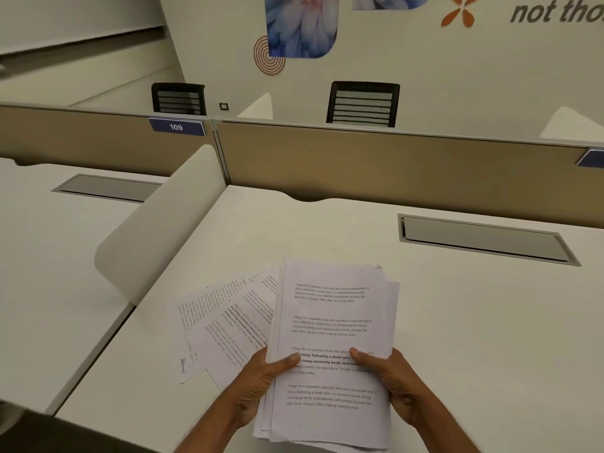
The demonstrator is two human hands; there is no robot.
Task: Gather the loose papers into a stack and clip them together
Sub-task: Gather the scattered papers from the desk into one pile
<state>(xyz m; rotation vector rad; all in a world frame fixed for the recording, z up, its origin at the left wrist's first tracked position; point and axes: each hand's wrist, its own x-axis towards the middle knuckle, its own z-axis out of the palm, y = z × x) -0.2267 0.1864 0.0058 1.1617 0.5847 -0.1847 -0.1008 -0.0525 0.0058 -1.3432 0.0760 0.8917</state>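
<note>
Left hand (261, 377) grips the left edge of a stack of papers (330, 348), thumb laid over the top sheet, fingers hidden underneath. Right hand (389, 380) clasps the right edge the same way, thumb on the printed text. Stack held over the near part of the desk (457, 322), edges uneven, a few sheets jutting out at the right and bottom. Fanned loose sheets (225, 322) lie flat on the desk just left of the stack, partly tucked beneath it. Desk white and matte; grey cable hatch (483, 238) set in at far right. Curved white divider (157, 230) separates a neighbouring desk on the left. Tan partition (392, 165) runs along the back, blue tag reading 109 (176, 127). Beyond it, two black mesh chairs (362, 104), and a wall with a blue floral print (300, 24)
</note>
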